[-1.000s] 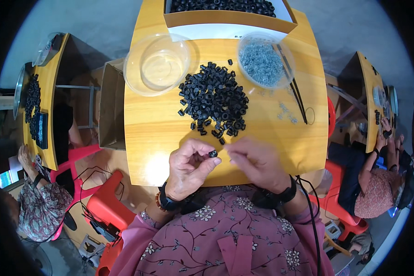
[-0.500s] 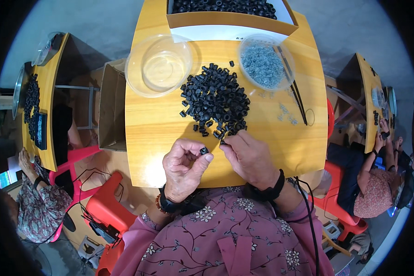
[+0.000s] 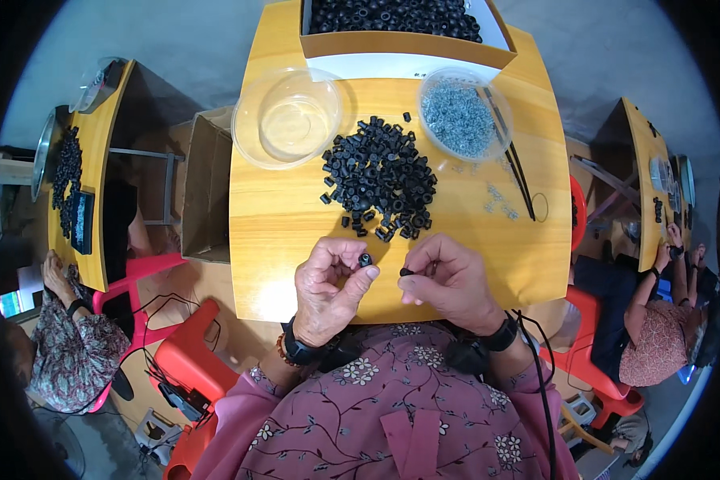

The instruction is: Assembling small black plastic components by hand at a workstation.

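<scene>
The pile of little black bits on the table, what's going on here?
The person's left hand pinches a small black cylinder between thumb and finger; the right hand holds a small dark piece apart from it. A loose heap of black cylindrical pieces lies beyond the hands on the yellow wooden table. Farther back, a round clear plastic tub stands on the left, and a second clear plastic tub on the right holds tiny translucent pieces.
</scene>
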{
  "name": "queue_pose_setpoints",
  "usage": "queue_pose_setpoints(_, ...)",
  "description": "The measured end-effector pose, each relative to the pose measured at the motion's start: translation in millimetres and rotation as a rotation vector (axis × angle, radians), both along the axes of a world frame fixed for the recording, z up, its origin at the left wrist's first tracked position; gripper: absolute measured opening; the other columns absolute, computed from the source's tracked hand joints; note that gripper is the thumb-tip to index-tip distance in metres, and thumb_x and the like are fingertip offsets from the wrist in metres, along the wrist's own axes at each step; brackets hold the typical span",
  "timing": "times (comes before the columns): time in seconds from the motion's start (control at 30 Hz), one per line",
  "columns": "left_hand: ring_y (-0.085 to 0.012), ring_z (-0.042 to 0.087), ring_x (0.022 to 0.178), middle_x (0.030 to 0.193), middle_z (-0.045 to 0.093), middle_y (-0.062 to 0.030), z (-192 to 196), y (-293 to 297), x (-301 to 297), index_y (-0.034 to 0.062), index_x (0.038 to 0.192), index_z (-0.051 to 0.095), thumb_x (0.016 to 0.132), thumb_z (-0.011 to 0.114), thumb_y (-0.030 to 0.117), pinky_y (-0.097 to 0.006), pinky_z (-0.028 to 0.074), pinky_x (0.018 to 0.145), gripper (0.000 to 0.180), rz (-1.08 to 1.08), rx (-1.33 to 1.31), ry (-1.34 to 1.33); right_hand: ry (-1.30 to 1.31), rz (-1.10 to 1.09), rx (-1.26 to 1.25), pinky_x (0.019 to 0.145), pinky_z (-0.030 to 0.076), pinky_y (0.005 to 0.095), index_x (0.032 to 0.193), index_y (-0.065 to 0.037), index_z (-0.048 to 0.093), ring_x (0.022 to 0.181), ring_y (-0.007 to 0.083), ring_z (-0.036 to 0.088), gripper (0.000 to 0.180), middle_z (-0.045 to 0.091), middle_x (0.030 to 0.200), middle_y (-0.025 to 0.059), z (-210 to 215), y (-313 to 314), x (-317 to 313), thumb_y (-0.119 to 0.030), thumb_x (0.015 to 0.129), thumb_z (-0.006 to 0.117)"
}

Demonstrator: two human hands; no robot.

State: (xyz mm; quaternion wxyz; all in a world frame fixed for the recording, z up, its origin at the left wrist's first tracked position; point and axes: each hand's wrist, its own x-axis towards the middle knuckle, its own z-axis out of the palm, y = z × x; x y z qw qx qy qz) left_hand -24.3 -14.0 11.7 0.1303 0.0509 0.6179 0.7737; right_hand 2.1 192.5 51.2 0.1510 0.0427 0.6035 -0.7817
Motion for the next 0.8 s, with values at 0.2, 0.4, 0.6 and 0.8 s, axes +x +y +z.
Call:
queue_pose_setpoints(0.2, -0.0074, 0.058, 0.086, 0.095, 0.06, -0.0005, 5, 11, 1, 0.0, 0.111, 0.065, 0.087, 0.073, -0.007, -0.023, 0.05, 0.079, 0.026, -0.1, 0.064, 0.037, -0.009, -0.065, 0.017, 0.071, 0.054, 0.0232, 0.123, 0.001, 0.061, 0.084, 0.0096, 0.067, 0.029, 0.066, 0.096, 0.0043, 3, 4, 4, -0.008, 0.096, 0.067)
queue_pose_setpoints(0.4, -0.0065, 0.058, 0.087, 0.097, 0.06, 0.0006, 3, 20, 4, -0.0001, 0.114, 0.066, 0.087, 0.072, -0.008, -0.022, 0.05, 0.078, 0.028, -0.127, 0.068, 0.004, 0.017, -0.066, 0.073, 0.073, 0.054, 0.0238, 0.114, 0.001, 0.069, 0.09, 0.0095, 0.067, 0.019, 0.07, 0.103, 0.0052, 8, 16, 8, -0.008, 0.097, 0.066)
queue_pose_setpoints(0.6, -0.0103, 0.063, 0.092, 0.102, 0.065, -0.0058, 3, 22, 3, -0.0028, 0.113, 0.064, 0.089, 0.07, -0.008, -0.025, 0.054, 0.083, 0.025, -0.125, 0.055, -0.048, 0.229, -0.116, 0.309, 0.069, 0.052, 0.0221, 0.11, 0.0, 0.071, 0.082, 0.0071, 0.062, 0.018, 0.069, 0.096, 0.0032, -7, 20, 6, -0.009, 0.095, 0.07)
queue_pose_setpoints(0.8, -0.0097, 0.062, 0.092, 0.1, 0.063, -0.0045, 4, 25, 1, -0.0022, 0.112, 0.063, 0.088, 0.071, -0.008, -0.025, 0.054, 0.083, 0.027, -0.069, 0.069, -0.014, -0.007, -0.154, 0.034, 0.069, 0.054, 0.0242, 0.111, 0.003, 0.069, 0.081, 0.0113, 0.065, 0.017, 0.069, 0.093, 0.0069, -8, 11, 1, -0.001, 0.094, 0.067)
